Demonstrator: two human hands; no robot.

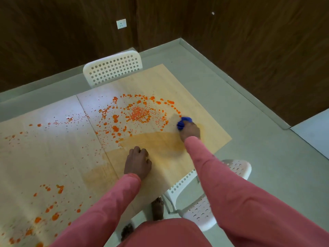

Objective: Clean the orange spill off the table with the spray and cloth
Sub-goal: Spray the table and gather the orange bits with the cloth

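Note:
Orange spill [138, 114] lies in drops and blotches over the light wooden table [160, 81], thickest in a ring at the far right, with more drops at the left and near-left. A smeared, pale orange wet band [160, 141] runs across the near right part. My right hand [190, 131] grips a bunched blue cloth [184, 123] and presses it on the table at the ring's right edge. My left hand [138, 162] rests on the table with its fingers curled under, holding nothing. No spray bottle is in view.
A white perforated chair [114, 67] stands at the table's far side, another white chair [204, 198] at the near right beside my bare feet [157, 207]. Grey floor surrounds the table; dark wooden walls rise behind it.

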